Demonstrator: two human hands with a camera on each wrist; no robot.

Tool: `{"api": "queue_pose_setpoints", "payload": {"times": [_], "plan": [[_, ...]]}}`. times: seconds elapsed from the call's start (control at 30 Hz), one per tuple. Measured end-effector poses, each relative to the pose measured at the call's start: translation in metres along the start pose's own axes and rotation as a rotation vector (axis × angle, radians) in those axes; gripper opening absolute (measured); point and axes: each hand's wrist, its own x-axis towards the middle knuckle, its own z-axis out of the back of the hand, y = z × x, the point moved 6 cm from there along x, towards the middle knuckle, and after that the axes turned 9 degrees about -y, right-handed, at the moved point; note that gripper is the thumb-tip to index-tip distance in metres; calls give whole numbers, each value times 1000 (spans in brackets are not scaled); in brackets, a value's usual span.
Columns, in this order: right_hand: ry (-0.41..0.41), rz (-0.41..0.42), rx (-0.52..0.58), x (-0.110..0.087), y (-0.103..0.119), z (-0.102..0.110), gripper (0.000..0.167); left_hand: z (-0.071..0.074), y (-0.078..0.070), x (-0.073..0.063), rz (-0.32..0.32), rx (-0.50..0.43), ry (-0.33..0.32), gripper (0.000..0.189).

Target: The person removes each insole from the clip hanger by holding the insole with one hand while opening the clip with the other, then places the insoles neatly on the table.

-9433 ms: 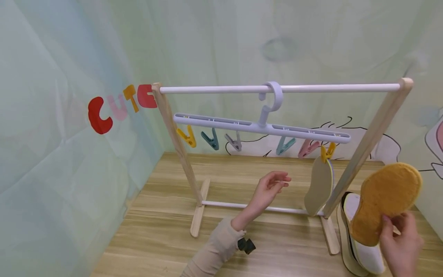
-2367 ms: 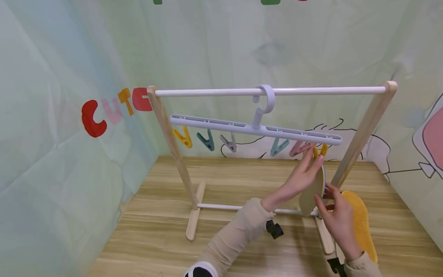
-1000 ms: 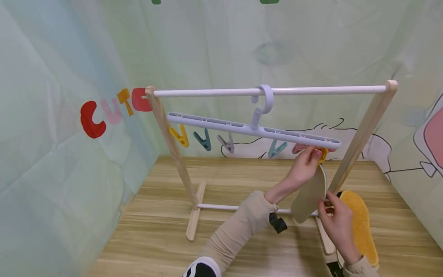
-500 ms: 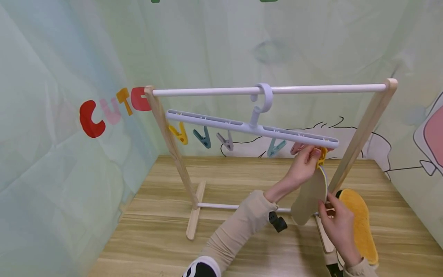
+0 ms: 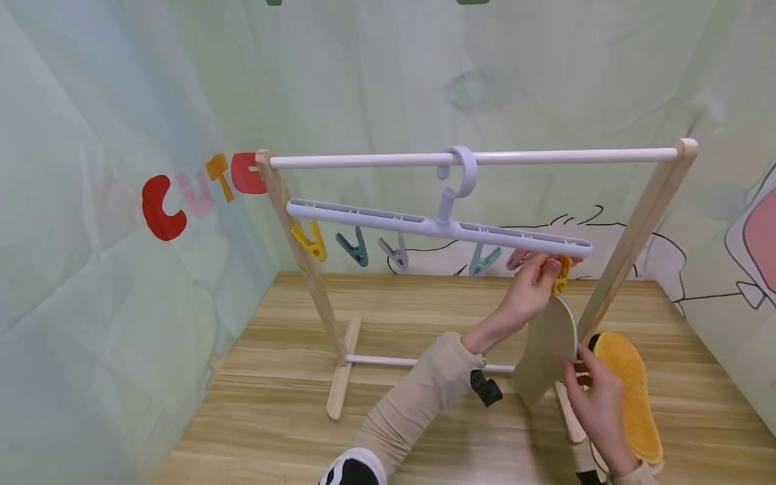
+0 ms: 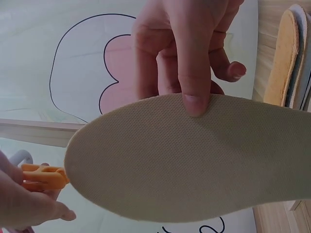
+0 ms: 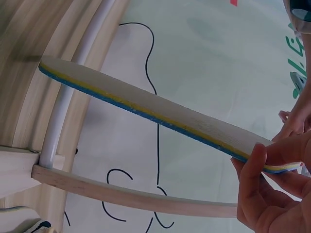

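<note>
A beige insole (image 5: 548, 350) hangs below the right end of the pale lavender hanger (image 5: 388, 220), its blue and yellow edge layers showing in the right wrist view. My left hand (image 5: 526, 291) pinches the yellow clothespin (image 5: 562, 276) on that end between thumb and fingers. In the left wrist view the clothespin's tip (image 6: 60, 178) sits right at the insole's rounded end. My right hand (image 5: 597, 401) pinches the insole's long edge lower down, thumb on the beige face. The left fingers partly cover a pink clothespin (image 5: 518, 259).
White bar (image 5: 364, 161) and wooden posts (image 5: 636, 236) form the rack holding the hanger. More clothespins hang leftward, including a yellow one (image 5: 311, 242) and a grey one (image 5: 397, 254). A mustard fuzzy insole (image 5: 630, 397) lies on the wooden table's right side, beside the rack's foot.
The mustard insole, once in my right hand, now lies at the right. Both hands have gone to the clipped insole; just now its broad face turned and its lower part shifted slightly right.
</note>
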Motion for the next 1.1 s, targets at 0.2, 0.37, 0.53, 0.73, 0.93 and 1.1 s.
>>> {"api": "queue_pose_setpoints", "payload": {"times": [0.2,0.37,0.53,0.73,0.93,1.1], "plan": [[-28,-26,-5,-1,-3,6,28,-1,4,1,47,-53,3,32],[-32,-57,-20,-1,-7,11,28,-1,4,0,83,-26,14,32],[-28,-107,-47,-1,-12,16,27,1,-5,-2,68,-80,40,34],[-31,-149,-47,0,-16,21,28,1,-10,-5,100,-148,57,36],[-38,-142,-25,1,-19,27,27,-4,4,-4,119,-189,78,41],[-34,-164,-58,3,-19,32,26,-3,-2,-7,149,-284,123,44]]}}
